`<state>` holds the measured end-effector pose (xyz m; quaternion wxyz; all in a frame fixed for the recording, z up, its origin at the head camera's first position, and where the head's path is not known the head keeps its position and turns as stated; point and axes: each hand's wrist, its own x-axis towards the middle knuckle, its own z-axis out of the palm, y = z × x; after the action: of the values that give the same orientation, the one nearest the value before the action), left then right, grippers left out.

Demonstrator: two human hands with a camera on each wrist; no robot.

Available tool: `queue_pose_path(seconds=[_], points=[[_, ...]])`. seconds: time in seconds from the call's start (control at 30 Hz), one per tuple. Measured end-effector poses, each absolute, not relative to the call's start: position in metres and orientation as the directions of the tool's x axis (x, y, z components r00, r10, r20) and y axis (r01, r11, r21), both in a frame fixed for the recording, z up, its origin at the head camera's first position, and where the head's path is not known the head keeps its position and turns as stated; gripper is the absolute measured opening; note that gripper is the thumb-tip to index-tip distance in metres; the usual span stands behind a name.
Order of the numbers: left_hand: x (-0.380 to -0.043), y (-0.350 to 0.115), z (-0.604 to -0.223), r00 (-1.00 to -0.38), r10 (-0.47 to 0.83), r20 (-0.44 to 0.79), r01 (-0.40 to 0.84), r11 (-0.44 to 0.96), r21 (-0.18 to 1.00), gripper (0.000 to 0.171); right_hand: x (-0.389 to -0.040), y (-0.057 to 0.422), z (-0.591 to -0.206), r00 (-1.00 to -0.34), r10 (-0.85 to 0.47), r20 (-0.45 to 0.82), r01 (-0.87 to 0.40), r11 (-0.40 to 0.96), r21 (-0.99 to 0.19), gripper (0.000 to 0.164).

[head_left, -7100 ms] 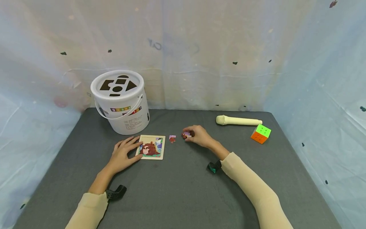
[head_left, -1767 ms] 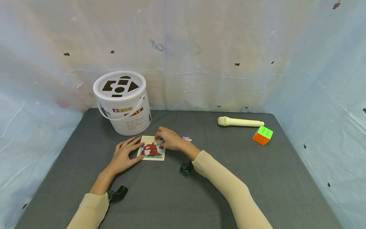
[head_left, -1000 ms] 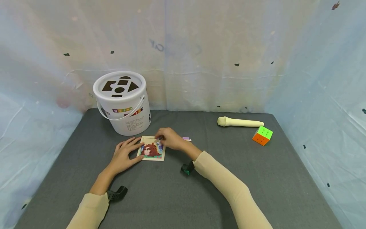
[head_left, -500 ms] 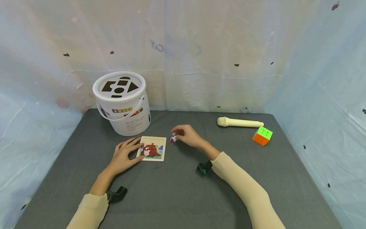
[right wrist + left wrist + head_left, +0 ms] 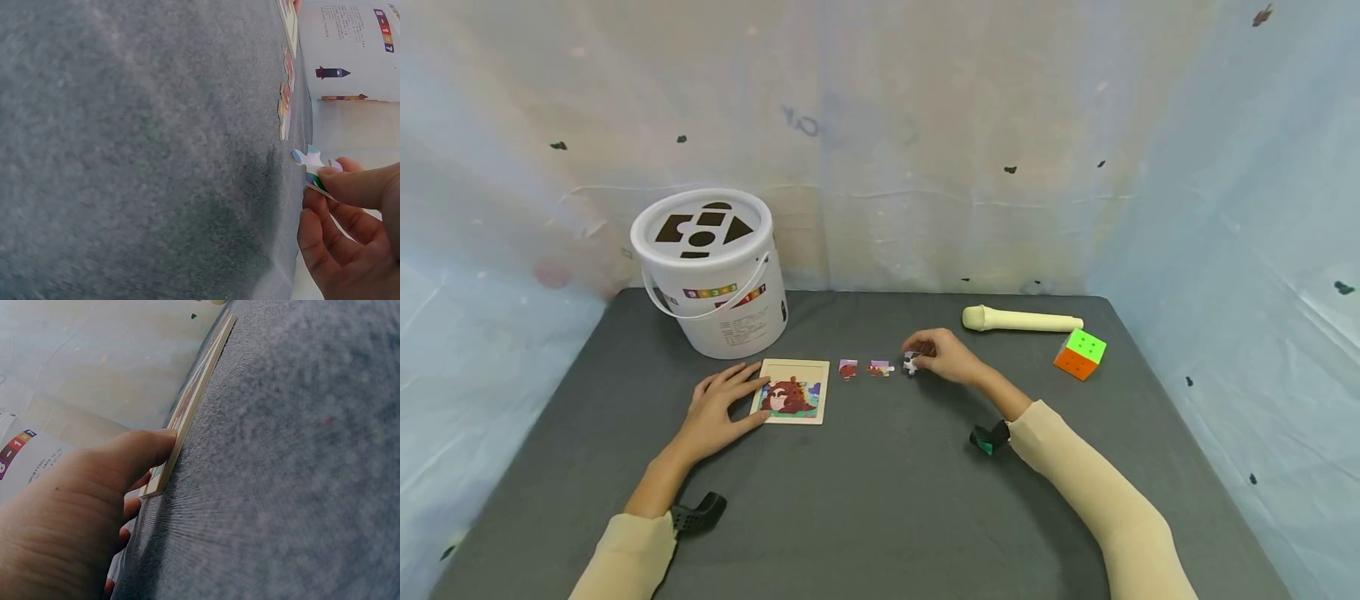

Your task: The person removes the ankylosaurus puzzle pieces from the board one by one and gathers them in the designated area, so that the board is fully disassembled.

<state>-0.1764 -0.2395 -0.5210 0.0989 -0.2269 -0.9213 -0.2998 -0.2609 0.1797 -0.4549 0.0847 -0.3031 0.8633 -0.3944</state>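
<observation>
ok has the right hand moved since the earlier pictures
Yes: judged against the white bucket, the right hand has moved to the right, farther from the puzzle board.

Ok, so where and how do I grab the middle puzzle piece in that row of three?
I'd pinch the middle piece from above, by its near and far edges. It's thin and lies flat on the table, with the first piece just left and the right hand holding the third piece just right, so those two sides look tighter.
</observation>
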Motion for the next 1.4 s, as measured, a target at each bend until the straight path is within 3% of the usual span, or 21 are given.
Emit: queue_pose_path(seconds=[0.57,1.23,1.4], points=[[-0.177,-0.239,-0.518,-0.889,0.354,0.291,0.457,0.729,0.51,0.063,-0.259,0.178,-0.464,-0.791,-0.604,0.097,-0.46,0.483,-0.745,0.023],[-0.176,-0.239,-0.518,-0.892,0.352,0.283,0.451,0.726,0.52,0.063,-0.249,0.171,-0.468,-0.791,-0.577,0.206,-0.597,0.653,-0.465,0.032],[-0.176,-0.239,-0.517,-0.891,0.355,0.283,0.453,0.722,0.522,0.063,-0.249,0.17,-0.468,-0.788,-0.58,0.205,-0.603,0.661,-0.446,0.033]])
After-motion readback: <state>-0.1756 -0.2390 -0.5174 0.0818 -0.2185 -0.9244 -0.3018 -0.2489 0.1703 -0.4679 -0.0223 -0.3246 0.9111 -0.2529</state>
